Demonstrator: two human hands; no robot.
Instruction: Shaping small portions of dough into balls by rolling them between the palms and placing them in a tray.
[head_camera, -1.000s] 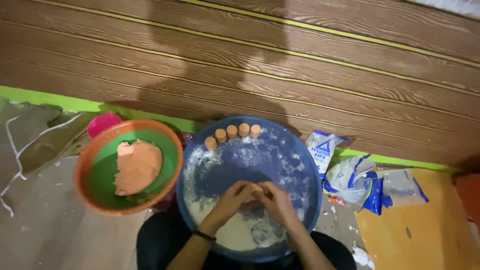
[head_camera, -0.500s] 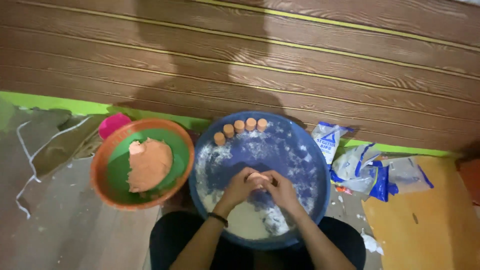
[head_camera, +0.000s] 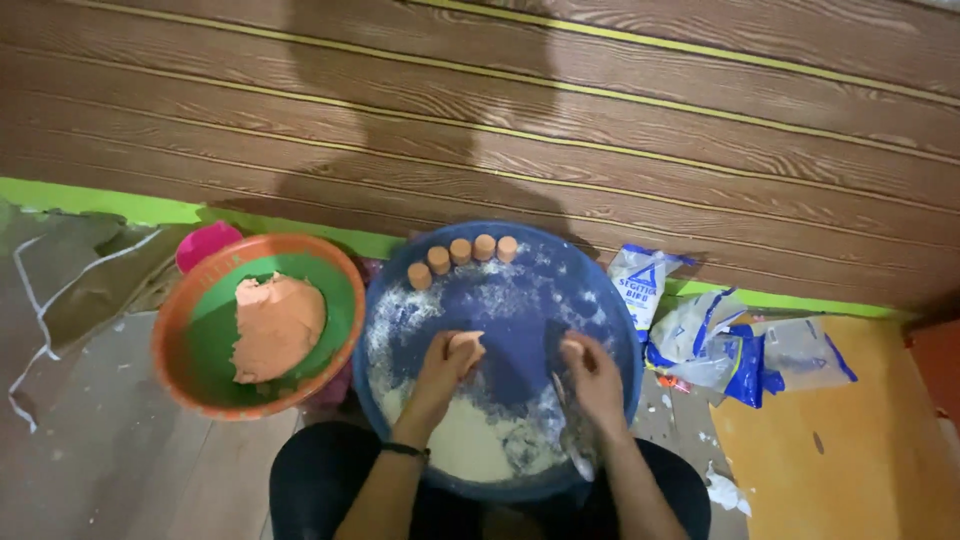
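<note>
Holding one small orange dough piece (head_camera: 466, 343) in the fingertips of the left hand (head_camera: 447, 362), centre frame over the blue basin (head_camera: 610, 330); right hand (head_camera: 592, 375) lying apart, grip impossible to tell. Sitting along the basin's upper rim: five dough cylinders (head_camera: 460, 252). Showing one dough lump (head_camera: 277, 325) in the orange bowl (head_camera: 185, 300), left.

Both forearms reach forward, apart. Left hand (head_camera: 448, 362) curled closed, dark band at wrist. Right hand (head_camera: 592, 375) loosely cupped, fingers bent.
</note>
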